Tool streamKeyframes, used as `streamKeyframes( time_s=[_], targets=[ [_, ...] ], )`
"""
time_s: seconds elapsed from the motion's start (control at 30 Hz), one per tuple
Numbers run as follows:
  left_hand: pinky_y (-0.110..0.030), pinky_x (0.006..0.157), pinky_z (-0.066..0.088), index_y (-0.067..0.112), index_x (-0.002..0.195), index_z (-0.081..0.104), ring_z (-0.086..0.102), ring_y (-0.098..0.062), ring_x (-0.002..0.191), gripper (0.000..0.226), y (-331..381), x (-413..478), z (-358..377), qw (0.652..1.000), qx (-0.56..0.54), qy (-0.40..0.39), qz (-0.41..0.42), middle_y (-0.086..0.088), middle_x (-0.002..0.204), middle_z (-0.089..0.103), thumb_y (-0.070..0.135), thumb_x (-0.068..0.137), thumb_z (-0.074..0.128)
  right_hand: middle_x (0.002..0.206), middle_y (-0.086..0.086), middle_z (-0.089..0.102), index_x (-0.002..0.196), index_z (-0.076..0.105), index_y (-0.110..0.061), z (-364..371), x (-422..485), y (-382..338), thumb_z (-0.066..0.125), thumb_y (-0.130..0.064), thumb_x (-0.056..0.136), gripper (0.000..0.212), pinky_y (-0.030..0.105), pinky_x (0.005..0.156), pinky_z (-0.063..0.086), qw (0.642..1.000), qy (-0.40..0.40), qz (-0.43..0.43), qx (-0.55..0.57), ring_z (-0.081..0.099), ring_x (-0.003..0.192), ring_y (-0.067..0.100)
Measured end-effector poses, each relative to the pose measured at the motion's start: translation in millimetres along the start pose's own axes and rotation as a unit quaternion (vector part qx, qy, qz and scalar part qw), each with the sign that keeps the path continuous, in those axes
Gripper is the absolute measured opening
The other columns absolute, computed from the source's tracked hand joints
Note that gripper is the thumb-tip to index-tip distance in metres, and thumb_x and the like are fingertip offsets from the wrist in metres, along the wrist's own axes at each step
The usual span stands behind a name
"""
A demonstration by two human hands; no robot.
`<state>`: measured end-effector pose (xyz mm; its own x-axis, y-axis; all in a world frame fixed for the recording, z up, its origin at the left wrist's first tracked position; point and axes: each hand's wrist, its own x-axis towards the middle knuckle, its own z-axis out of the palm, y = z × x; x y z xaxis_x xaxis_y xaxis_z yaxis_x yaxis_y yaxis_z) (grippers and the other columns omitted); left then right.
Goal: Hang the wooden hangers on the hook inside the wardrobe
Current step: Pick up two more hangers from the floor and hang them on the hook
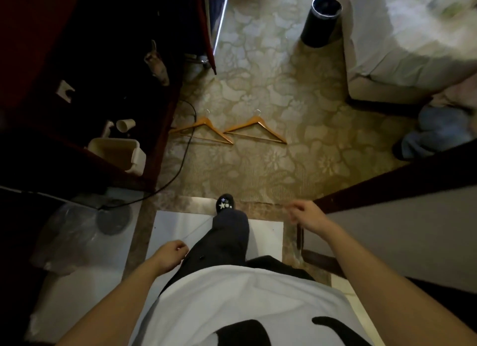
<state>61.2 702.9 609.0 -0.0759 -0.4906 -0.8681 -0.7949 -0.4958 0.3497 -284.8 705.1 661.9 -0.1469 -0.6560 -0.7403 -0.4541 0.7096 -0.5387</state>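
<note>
Two wooden hangers lie flat on the patterned carpet ahead of me, side by side, metal hooks pointing away. The left hanger [206, 130] lies near the dark wardrobe [85, 69], whose open inside is too dark to show a hook. The right hanger [258, 130] rests beside the first. My left hand [171, 255] hangs by my thigh, fingers curled, holding nothing. My right hand [308, 214] is low near a dark door edge, fingers loosely apart and empty. Both hands are well short of the hangers.
A black cable [184, 154] runs across the carpet past the left hanger. A cream bin [121, 153] and a cup [125, 125] sit in the wardrobe's base. A dark cylindrical bin [321, 22] stands beside the bed [407, 35]. My slippered foot [225, 203] steps forward.
</note>
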Motion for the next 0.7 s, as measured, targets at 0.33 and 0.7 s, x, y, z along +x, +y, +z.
streamKeyframes(
  time_s=[0.33,0.7],
  targets=[
    [-0.039,0.081,0.047,0.009,0.088,0.058,0.055,-0.024,0.084,0.018,187,97,-114,0.993,0.028,-0.002,0.112,-0.014,0.087,0.058,0.018,0.096,0.045,0.075,0.009,0.057,0.084,0.062,-0.009,-44,88,-46,0.043,-0.012,0.095,0.022,0.035,0.071,0.047,0.995,-0.029,0.097,-0.007,0.053,0.068,0.018],
    [-0.041,0.093,0.046,0.003,0.116,0.057,0.058,-0.028,0.098,0.026,292,167,-192,0.994,-0.027,-0.004,0.101,-0.017,0.106,0.059,0.015,0.096,0.044,0.084,0.007,0.053,0.122,0.052,-0.001,-128,225,-176,0.038,-0.007,0.097,0.029,0.012,0.058,0.044,0.996,-0.079,0.025,0.013,0.049,0.071,0.011]
  ],
)
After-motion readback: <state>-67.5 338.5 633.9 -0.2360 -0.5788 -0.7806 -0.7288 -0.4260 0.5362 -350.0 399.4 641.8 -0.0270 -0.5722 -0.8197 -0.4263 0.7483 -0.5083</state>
